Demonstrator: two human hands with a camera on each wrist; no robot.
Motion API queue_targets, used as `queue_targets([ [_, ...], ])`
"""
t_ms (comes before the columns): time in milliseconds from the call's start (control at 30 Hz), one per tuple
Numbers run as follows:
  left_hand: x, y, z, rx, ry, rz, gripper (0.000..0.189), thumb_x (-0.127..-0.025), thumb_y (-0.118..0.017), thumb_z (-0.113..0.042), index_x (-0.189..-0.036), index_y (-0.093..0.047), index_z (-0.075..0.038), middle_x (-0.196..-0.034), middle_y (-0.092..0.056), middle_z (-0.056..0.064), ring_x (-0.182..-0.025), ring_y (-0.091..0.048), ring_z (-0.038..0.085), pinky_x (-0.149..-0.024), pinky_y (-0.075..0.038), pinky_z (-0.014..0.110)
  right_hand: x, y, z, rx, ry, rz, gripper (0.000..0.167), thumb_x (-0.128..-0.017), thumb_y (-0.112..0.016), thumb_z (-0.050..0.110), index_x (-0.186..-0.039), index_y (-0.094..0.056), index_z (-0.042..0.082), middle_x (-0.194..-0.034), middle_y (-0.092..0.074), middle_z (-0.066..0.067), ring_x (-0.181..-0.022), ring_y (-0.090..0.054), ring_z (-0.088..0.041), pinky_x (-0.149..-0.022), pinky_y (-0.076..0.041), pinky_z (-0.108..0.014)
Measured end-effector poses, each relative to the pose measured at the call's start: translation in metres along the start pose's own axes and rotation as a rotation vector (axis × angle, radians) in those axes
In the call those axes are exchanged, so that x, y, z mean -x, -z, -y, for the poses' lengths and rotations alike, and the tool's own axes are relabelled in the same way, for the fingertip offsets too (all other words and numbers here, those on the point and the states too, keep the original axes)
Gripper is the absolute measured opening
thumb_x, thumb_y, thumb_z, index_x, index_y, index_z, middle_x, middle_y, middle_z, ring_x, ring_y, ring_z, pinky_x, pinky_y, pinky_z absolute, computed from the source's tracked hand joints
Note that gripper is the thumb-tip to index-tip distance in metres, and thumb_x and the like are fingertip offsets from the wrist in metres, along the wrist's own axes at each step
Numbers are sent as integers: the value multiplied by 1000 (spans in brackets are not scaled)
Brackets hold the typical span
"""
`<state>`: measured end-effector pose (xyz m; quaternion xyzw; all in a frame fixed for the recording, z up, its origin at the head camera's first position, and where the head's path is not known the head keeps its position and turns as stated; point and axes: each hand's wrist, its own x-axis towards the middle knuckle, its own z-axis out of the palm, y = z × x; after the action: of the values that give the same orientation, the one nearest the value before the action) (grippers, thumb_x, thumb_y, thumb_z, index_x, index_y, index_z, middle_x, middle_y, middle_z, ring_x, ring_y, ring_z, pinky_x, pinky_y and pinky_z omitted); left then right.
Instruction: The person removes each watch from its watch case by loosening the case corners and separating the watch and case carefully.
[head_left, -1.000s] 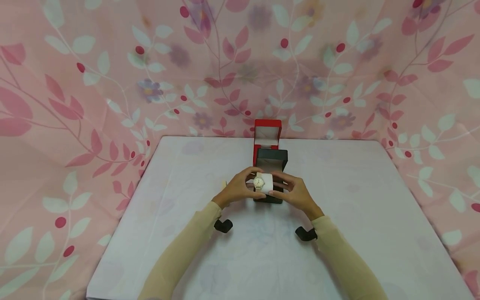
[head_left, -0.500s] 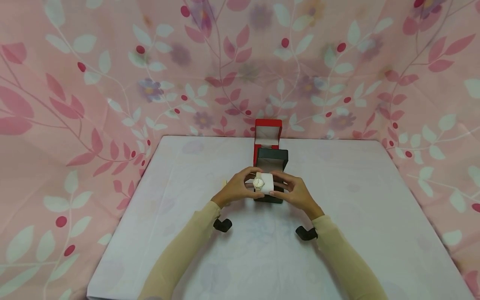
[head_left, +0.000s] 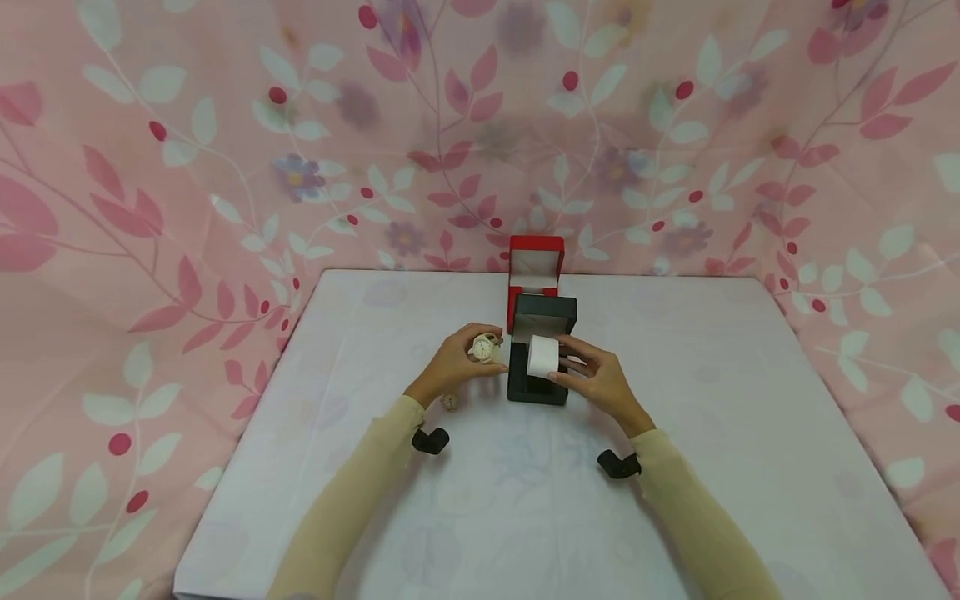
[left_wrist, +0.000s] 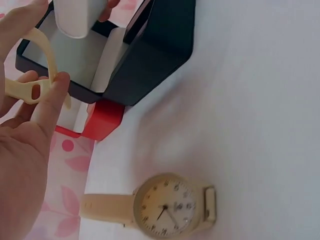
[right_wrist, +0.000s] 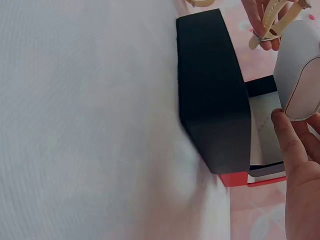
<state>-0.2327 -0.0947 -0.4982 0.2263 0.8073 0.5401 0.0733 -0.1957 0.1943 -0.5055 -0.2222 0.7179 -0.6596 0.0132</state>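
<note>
My left hand (head_left: 450, 360) grips a cream-strapped wristwatch (head_left: 482, 348), its strap (left_wrist: 25, 90) buckled in a loop in the left wrist view. A white watch cushion (head_left: 543, 357) is pinched between the thumb and fingers of my right hand (head_left: 600, 379). Strap and cushion are apart. Beneath the cushion stands a black watch box (head_left: 546, 307) with its lid up and a dark interior. A second cream watch (left_wrist: 165, 206) lies on the table near my left wrist, dial up.
Directly behind the black box is a red watch box (head_left: 536, 243), also with its lid raised. Both stand on a white-covered table (head_left: 495, 517). Pink floral cloth (head_left: 480, 125) hangs around the back and sides.
The watch has come off the white cushion and moved left with my left hand. My right hand keeps the cushion, shifted slightly right. The second watch on the table has come into clearer view.
</note>
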Motion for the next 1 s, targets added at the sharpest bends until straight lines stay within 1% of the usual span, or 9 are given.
queue_targets([
  [133,-2,4,2,-13,28,7,64,-71,-87,-39,-128,-60,-30,-122,-58,-9,-117,-53,9,-96,-49,34,-1,1,-17,110,-12,-10,68,-79,-81,3,-139,-50,-2,-140,-49,-19,-122,-53,-36,-96,-47,-41],
  [267,-7,11,4,-38,61,7,66,-69,-88,-40,-128,-61,-28,-122,-57,-9,-121,-51,12,-98,-48,36,-2,2,-26,283,15,4,68,-78,-84,18,-138,-54,4,-139,-51,-14,-123,-54,-31,-97,-47,-37],
  [367,-12,20,3,-62,87,9,67,-69,-88,-40,-128,-60,-25,-123,-56,-7,-125,-50,16,-99,-47,37,-4,2,-32,403,80,31,69,-78,-85,24,-137,-55,6,-136,-54,-11,-124,-52,-28,-98,-47,-38],
  [433,-18,27,4,-73,102,6,67,-69,-89,-39,-129,-60,-24,-123,-56,-6,-126,-49,18,-100,-46,37,-6,1,-33,469,140,53,68,-78,-84,26,-136,-56,7,-135,-55,-10,-125,-51,-28,-99,-47,-42],
  [567,-32,40,14,-93,113,-15,67,-70,-89,-36,-128,-60,-22,-123,-55,-5,-124,-51,20,-98,-48,35,-10,-1,-34,582,229,84,60,-80,-82,30,-132,-62,10,-133,-56,-8,-123,-51,-25,-99,-45,-49],
  [633,-39,46,22,-105,113,-25,68,-70,-89,-36,-129,-60,-21,-124,-55,-4,-122,-52,21,-97,-48,35,-12,-1,-35,618,252,94,56,-80,-81,31,-130,-64,10,-131,-57,-8,-122,-52,-24,-99,-45,-51],
  [800,-49,53,37,-133,137,-53,72,-70,-89,-32,-133,-58,-17,-131,-53,0,-123,-51,22,-101,-45,38,-12,-2,-38,617,278,108,55,-79,-80,26,-128,-64,8,-132,-56,-13,-124,-52,-25,-100,-44,-49],
  [900,-52,56,46,-111,163,-72,77,-70,-90,-33,-136,-56,-14,-134,-52,2,-125,-50,24,-103,-43,42,-13,-2,-39,604,290,91,55,-78,-81,24,-127,-64,7,-132,-58,-15,-124,-53,-27,-100,-45,-50],
  [1000,-54,58,55,-74,204,-75,82,-69,-89,-35,-138,-53,-11,-135,-52,4,-126,-49,27,-103,-42,44,-13,-2,-40,593,291,57,55,-77,-83,25,-125,-66,6,-130,-60,-15,-122,-55,-28,-98,-46,-50],
])
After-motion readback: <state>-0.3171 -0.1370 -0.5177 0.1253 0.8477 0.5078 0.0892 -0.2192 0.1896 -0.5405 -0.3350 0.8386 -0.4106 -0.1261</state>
